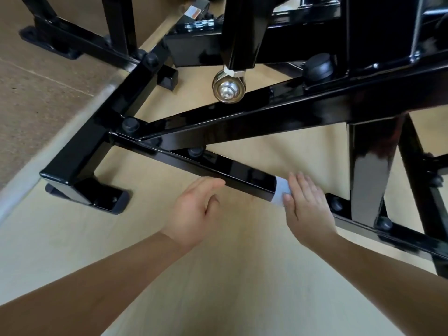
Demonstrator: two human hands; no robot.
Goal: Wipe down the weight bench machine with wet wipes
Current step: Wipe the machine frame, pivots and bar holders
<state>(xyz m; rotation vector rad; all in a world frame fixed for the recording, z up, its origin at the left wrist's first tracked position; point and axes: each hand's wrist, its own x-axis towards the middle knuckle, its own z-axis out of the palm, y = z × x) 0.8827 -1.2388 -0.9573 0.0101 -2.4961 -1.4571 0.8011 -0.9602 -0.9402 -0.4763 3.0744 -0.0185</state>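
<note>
While the right hand pressed the wet wipe onto the low frame bar, its fingers lay straight and together. The bar's length ran leftward, beside the loosely open left hand.

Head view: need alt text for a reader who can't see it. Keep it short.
A person's right hand presses a pale wet wipe flat against a low black bar of the weight bench machine, fingers straight. The left hand, open and relaxed, reaches to the same bar's near edge. A pale wood-look floor lies beneath.
</note>
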